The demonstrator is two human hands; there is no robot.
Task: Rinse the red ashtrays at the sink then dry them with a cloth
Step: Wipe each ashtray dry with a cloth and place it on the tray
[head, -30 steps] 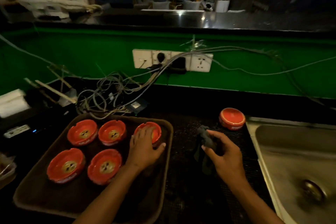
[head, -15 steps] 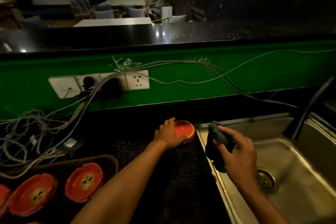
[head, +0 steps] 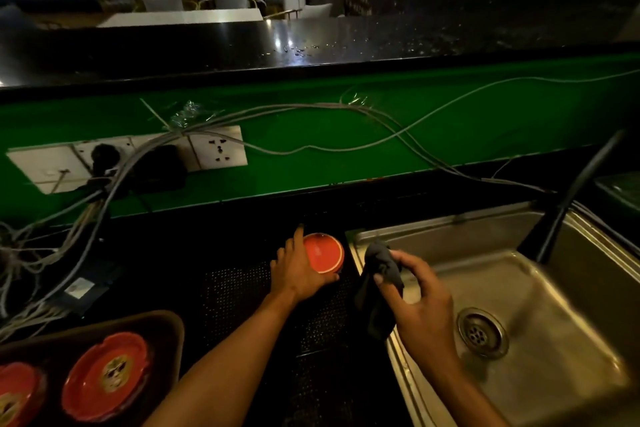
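A red ashtray [head: 323, 253] sits upside down on the dark mat [head: 235, 291] just left of the steel sink [head: 540, 291]. My left hand [head: 296, 269] grips that ashtray from its left side, thumb under its near edge and forefinger along the far rim. Over the sink's left rim, my right hand [head: 420, 302] holds a dark grey cloth [head: 379, 288] that hangs down from the fingers. Two more red ashtrays [head: 105, 374] [head: 15, 399] lie face up in a brown tray [head: 162, 329] at the bottom left.
A dark tap [head: 571, 198] leans over the sink's back right. The drain [head: 481, 331] is in the basin's middle. A tangle of grey cables [head: 52, 246] and a wall socket strip [head: 131, 156] lie at the left against the green panel.
My left hand left the tray ashtray, reached right and now grips the upturned ashtray by the sink. The view swung right, bringing the sink in. My right hand kept the cloth.
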